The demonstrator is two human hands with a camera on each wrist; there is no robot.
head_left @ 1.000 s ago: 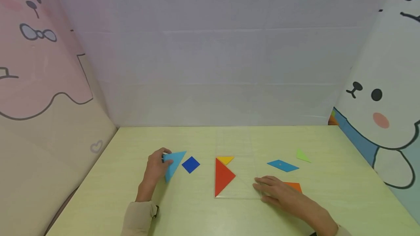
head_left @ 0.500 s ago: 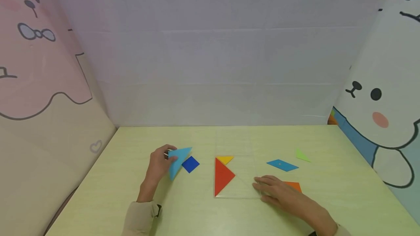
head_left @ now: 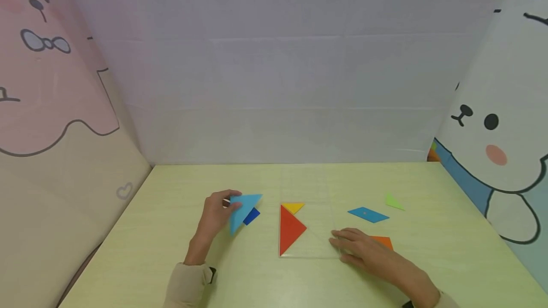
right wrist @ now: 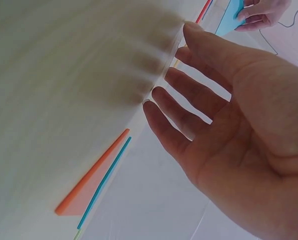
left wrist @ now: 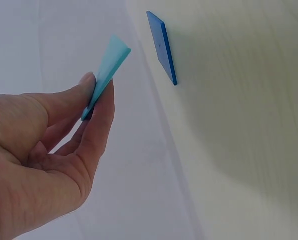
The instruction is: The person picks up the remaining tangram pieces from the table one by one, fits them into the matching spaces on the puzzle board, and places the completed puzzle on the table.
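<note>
Though partly behind the light-blue triangle [head_left: 241,209], a dark-blue square [head_left: 251,216].

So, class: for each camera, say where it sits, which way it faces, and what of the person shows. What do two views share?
Head: worn on the head, facing forward and down at the table; left hand, right hand and sleeves show.
Left wrist: looks along the left hand at the light blue triangle it pinches; only that hand shows.
Right wrist: looks past the right hand towards the orange piece; the left hand appears top right.
Shared: head and right wrist both show both hands.
</note>
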